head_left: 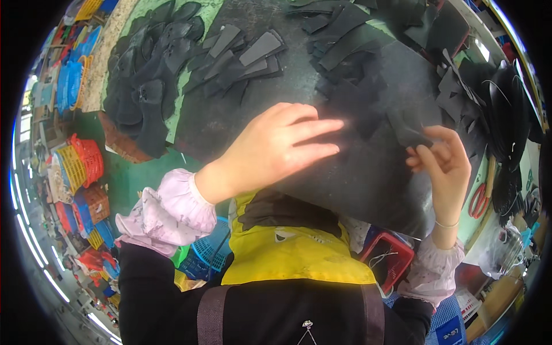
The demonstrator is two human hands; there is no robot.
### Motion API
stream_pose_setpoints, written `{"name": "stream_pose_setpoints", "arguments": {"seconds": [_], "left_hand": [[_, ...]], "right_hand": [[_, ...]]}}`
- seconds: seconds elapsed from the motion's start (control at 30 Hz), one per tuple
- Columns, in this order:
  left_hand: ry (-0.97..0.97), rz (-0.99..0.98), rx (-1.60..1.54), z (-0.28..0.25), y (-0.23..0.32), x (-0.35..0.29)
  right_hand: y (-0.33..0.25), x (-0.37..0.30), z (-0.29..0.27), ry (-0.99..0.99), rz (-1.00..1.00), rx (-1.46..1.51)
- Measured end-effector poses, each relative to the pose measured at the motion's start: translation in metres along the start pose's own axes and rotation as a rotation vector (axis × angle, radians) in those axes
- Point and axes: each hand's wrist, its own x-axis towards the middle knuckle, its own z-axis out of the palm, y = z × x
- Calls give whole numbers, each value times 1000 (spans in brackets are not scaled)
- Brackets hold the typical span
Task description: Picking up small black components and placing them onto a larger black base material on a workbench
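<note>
The left hand lies flat, fingers spread, pressing the black sheet at frame centre. The right hand pinches a small black piece. With so light a pinch, the piece could slip into the loose cut pieces above.

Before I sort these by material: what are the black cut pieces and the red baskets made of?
The black cut pieces look like thin, matte leather or synthetic sheet: flat, flexible, no shine; I can't tell which. The right hand pinches a small one. The red baskets look like moulded plastic, with open lattice walls.
</note>
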Motion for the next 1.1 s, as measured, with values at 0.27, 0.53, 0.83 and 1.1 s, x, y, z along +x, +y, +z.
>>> {"name": "stream_pose_setpoints", "arguments": {"seconds": [0.27,0.53,0.83,1.1], "left_hand": [[-15,-138,-133,-6,27,-25],[-9,-149,-152,6,22,-38],[-14,-120,-34,5,22,-33],[108,-191,-18,5,13,0]], "right_hand": [[0,4,47,-223,95,114],[-1,11,76,-257,113,-43],[-19,19,80,-275,77,-420],[3,3,78,-284,-385,-562]]}}
